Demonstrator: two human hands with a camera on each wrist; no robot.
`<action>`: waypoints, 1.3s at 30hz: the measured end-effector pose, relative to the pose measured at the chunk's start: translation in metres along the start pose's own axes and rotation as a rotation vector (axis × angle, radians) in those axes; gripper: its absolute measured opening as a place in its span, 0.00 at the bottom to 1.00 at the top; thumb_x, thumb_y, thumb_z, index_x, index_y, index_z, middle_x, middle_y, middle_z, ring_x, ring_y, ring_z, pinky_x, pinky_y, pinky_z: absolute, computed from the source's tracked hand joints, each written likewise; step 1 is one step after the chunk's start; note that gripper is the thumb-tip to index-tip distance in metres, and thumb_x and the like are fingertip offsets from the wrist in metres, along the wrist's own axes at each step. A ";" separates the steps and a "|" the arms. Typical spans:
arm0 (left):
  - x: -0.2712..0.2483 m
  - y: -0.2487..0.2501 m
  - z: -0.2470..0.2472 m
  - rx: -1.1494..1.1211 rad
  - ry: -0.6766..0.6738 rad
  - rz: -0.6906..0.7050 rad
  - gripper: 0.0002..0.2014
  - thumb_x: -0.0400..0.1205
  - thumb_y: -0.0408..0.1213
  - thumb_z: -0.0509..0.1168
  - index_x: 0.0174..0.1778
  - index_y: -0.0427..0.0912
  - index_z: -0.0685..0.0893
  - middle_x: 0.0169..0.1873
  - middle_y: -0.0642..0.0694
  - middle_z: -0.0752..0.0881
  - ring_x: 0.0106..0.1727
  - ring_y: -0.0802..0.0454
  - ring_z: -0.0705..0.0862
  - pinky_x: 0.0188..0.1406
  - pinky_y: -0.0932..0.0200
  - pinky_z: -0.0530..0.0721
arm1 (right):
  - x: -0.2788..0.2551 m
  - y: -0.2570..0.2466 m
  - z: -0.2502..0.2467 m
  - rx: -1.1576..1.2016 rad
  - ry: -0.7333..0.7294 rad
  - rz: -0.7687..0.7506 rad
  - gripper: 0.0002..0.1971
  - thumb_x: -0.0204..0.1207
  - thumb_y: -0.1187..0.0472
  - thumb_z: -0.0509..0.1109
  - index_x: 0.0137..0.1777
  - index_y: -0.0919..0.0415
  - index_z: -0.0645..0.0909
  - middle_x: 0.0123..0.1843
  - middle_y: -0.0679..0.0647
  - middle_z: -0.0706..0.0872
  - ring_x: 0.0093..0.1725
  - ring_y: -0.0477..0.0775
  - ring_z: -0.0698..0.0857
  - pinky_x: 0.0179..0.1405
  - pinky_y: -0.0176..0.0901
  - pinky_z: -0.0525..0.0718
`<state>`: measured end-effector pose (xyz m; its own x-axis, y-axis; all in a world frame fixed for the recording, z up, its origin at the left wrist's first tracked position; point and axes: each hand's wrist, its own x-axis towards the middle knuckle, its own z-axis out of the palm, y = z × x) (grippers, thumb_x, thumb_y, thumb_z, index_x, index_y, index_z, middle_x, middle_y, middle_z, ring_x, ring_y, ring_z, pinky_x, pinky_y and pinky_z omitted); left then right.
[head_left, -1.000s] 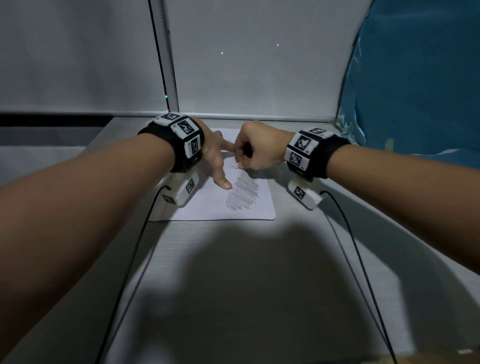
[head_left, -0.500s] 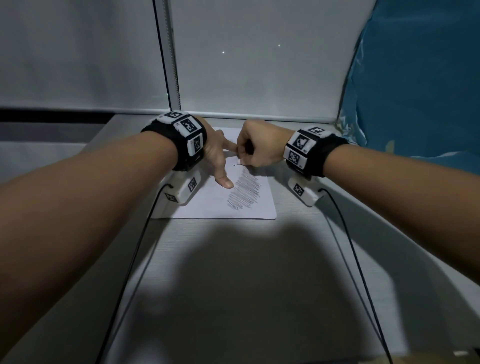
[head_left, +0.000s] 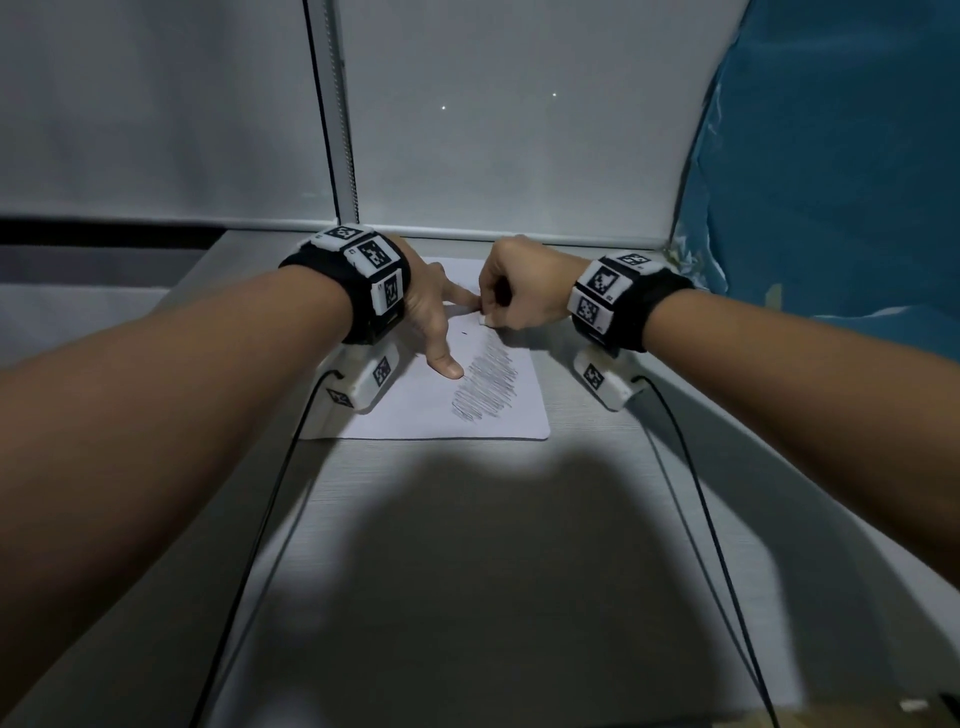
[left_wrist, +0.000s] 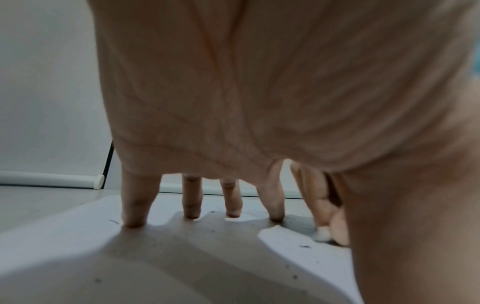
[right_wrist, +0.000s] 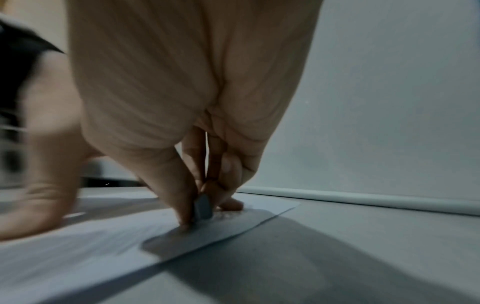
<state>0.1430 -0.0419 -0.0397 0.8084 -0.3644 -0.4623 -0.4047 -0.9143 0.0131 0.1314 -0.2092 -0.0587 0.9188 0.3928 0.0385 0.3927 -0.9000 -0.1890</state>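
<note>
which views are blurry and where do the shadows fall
head view: sharp but dim, a broad dark shadow lies over the near table, lines bow from the wide lens; left wrist view: the left hand looms soft, its fingers cast shadows on the paper; right wrist view: left side smeared, the eraser pinched by the right hand reads clear.

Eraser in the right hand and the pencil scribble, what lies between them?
Only a short strip of bare paper separates the eraser from the scribble, seen in the head view.
</note>
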 end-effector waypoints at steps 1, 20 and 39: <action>0.000 0.000 0.000 0.007 0.000 -0.001 0.57 0.65 0.57 0.83 0.86 0.71 0.56 0.84 0.50 0.59 0.85 0.39 0.59 0.61 0.46 0.70 | -0.003 -0.001 0.001 0.012 -0.017 -0.020 0.04 0.72 0.62 0.78 0.37 0.58 0.92 0.33 0.47 0.91 0.32 0.41 0.86 0.38 0.43 0.89; -0.001 0.002 0.001 0.069 0.027 -0.010 0.57 0.60 0.65 0.82 0.84 0.73 0.59 0.83 0.49 0.63 0.82 0.40 0.65 0.58 0.49 0.70 | -0.017 -0.010 0.006 0.049 -0.094 -0.127 0.02 0.72 0.62 0.82 0.40 0.59 0.94 0.36 0.49 0.93 0.32 0.41 0.86 0.35 0.29 0.83; -0.015 0.007 0.008 -0.068 0.034 0.100 0.38 0.83 0.54 0.70 0.87 0.56 0.61 0.83 0.48 0.67 0.82 0.47 0.67 0.74 0.53 0.64 | -0.021 -0.002 0.003 0.127 0.022 0.006 0.01 0.71 0.63 0.81 0.40 0.57 0.93 0.29 0.44 0.87 0.25 0.37 0.81 0.29 0.28 0.78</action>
<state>0.1244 -0.0409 -0.0398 0.7797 -0.4595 -0.4254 -0.4553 -0.8824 0.1186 0.1107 -0.2150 -0.0625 0.9224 0.3819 0.0579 0.3801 -0.8707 -0.3121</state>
